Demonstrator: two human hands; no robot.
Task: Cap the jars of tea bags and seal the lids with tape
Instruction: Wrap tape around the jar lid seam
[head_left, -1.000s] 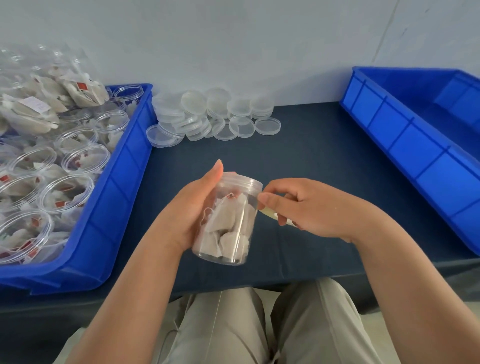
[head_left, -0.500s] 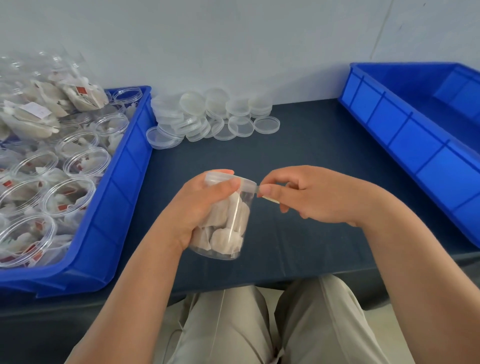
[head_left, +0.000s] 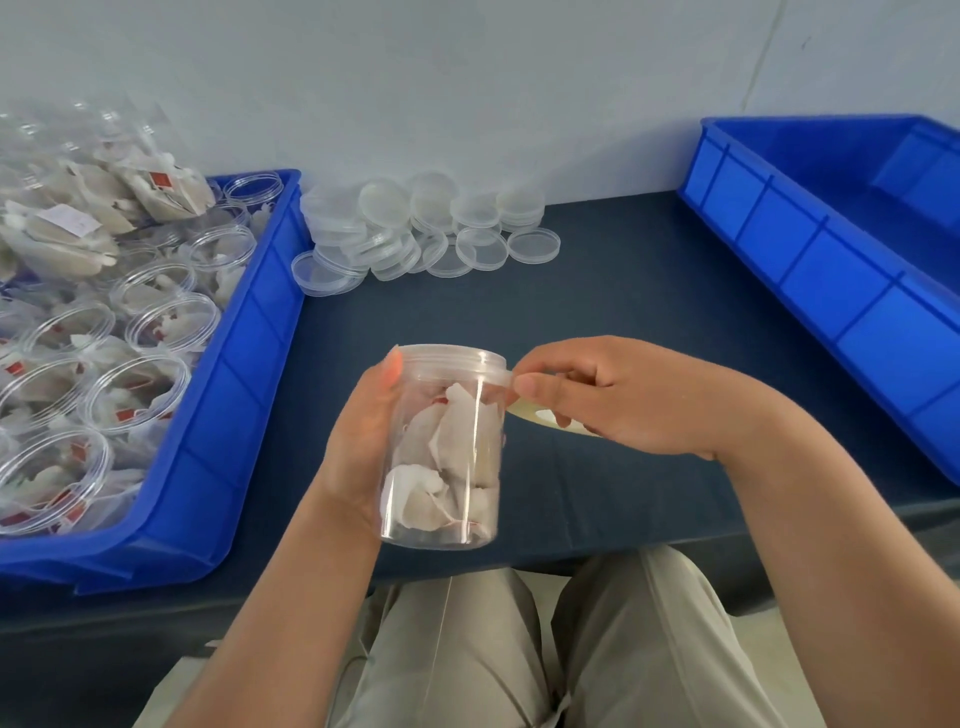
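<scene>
Above the near edge of the desk (head_left: 623, 312), my left hand (head_left: 363, 431) curls round the capped jar (head_left: 447, 457); my right hand (head_left: 613, 400) fingers (head_left: 535, 387) pinch the tape (head_left: 522, 410) at the right rim of the lid (head_left: 452, 361). A crooked pull could wrinkle it or miss the seam

On the table (head_left: 623, 322), at the left, a bin (head_left: 249, 374) full of open jars (head_left: 171, 325), packets of tea bags (head_left: 104, 213) heaped on those at the back; just right of its far corner, by the wall (head_left: 467, 78), a pile of lids (head_left: 415, 223). At the right edge, a second bin (head_left: 831, 296). In the middle, before the lids, a capped jar (head_left: 452, 452) upright between left hand (head_left: 363, 436) and right hand (head_left: 623, 400), tape (head_left: 527, 412) touching its right side near the top.
</scene>
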